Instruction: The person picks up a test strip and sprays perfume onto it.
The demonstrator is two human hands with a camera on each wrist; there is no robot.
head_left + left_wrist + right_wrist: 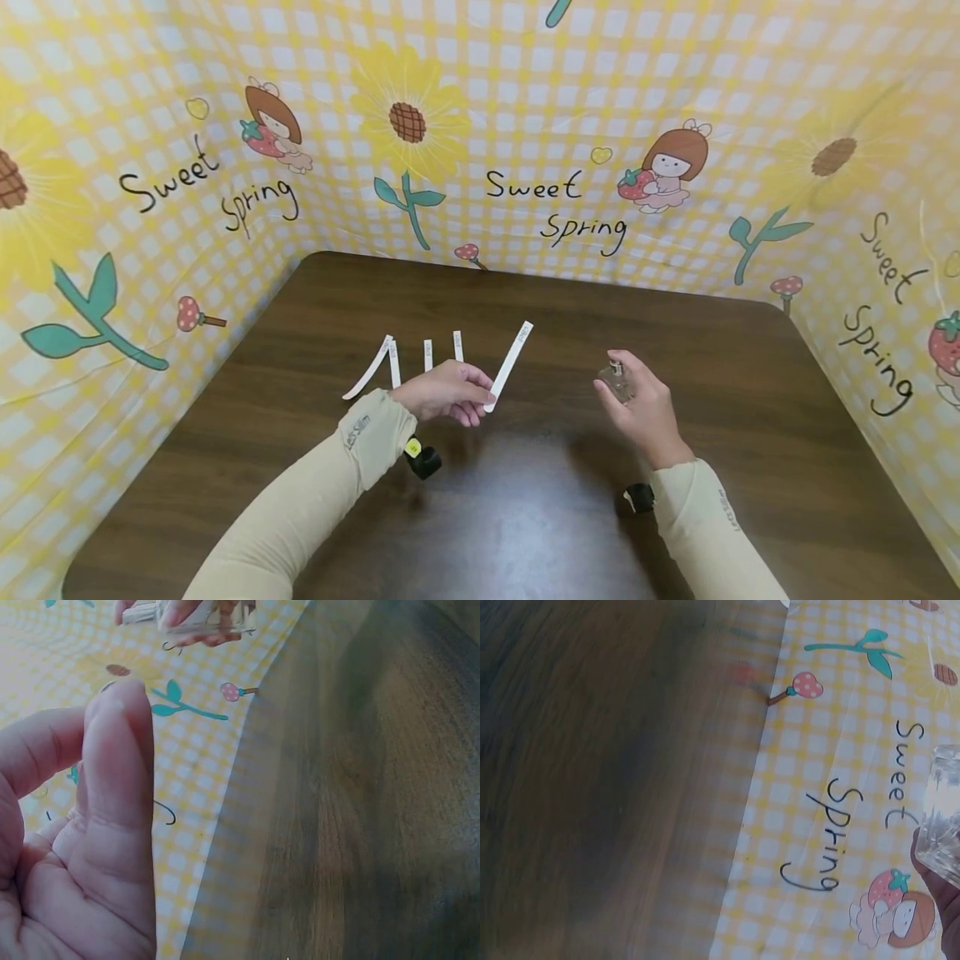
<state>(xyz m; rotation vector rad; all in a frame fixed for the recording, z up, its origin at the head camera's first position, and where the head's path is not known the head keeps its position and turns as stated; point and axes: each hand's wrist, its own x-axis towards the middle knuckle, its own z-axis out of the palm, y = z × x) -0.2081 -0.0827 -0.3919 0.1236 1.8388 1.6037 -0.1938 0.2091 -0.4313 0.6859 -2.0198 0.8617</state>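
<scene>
Between thumb and fingers, my left hand pinches the lower end of a white paper test strip, which tilts up to the right and has small print near its top. To the right, my right hand grips a small clear glass perfume bottle, its index finger at the sprayer top. The bottle is cut off at the edge of the right wrist view. It also shows at the top of the left wrist view, where the thumb hides most of the strip.
Several more white strips lie on the brown wooden table behind the left hand, one of them curved. A yellow checked cloth with printed flowers surrounds the table's back and sides. Black wrist cameras sit under both wrists.
</scene>
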